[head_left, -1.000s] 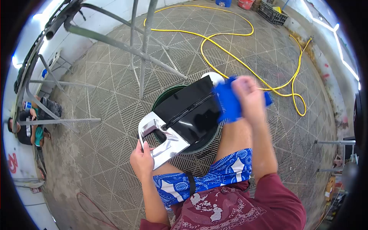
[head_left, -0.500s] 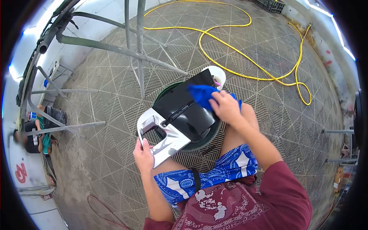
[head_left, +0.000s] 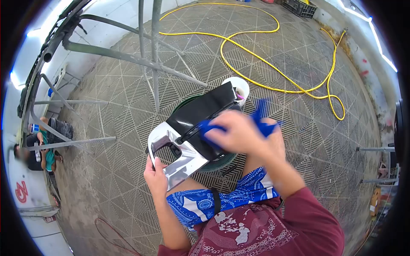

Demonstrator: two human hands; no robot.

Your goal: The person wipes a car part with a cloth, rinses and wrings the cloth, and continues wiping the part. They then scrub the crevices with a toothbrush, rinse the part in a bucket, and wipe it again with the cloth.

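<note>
A glossy black panel with a silver end piece lies tilted over a round dark green container between the person's knees. My left hand grips the silver part at its lower left edge, thumb on top. Over the right half of the black panel, my right hand is closed on a blue cloth, slightly blurred by motion. Parts of the cloth stick out on both sides of the hand. Beyond the panel's far end stands a white bucket with something pink inside.
Grey metal stand legs rise at the upper left. A yellow hose loops over the patterned floor. Another person is at the far left. A black crate stands by the far wall, and a thin reddish hose lies lower left.
My right hand has moved left and nearer to the body over the panel, carrying the blue cloth. The panel is tilted a little differently, with my left hand still on the silver part.
</note>
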